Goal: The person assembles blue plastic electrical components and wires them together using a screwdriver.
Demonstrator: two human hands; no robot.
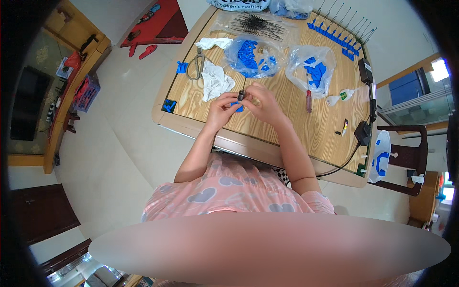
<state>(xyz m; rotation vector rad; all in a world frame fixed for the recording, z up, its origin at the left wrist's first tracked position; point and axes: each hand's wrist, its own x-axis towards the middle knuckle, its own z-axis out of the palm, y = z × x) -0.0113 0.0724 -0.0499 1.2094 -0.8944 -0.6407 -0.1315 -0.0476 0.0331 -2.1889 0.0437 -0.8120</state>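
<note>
Small dark, ribbed, coil-like piece (241, 95) pinched between both hands, above the near side of the pale wood-grain table (287, 128).
The left hand (220, 110) and right hand (262, 106) have their fingertips drawn narrow around it, with a flat bright-blue piece (236, 107) just below (which fingers bear it, I cannot tell); a loosened pinch could let either slip away. Beyond, a clear plastic bag of blue pieces (247, 55) and crumpled white cloth (216, 82) crowd the forward reach; rightward, a red-handled screwdriver (309, 99), shaft over another clear bag (329, 62), could be knocked by a careless sweep.
</note>
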